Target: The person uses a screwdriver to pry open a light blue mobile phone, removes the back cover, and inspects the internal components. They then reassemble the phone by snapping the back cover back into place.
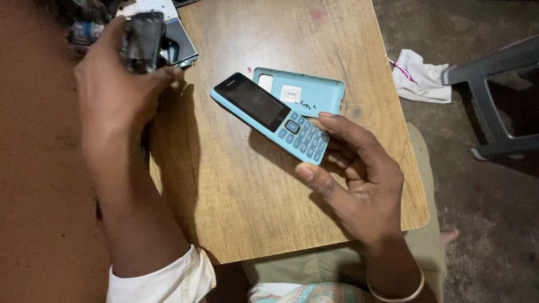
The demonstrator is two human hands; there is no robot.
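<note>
Two hands at work over a wooden table [252,196]. Right hand [359,179] loosely curled, fingertips pinching the keypad end of a blue keypad phone [269,116], raised above its detached back cover [306,91]. Left hand [120,84] closed around a dark phone part [143,40] at the table's far corner.

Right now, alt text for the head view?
The right hand holds a light blue keypad phone over a wooden table, its detached blue back cover lying beside it. The left hand grips a dark phone part.
</note>
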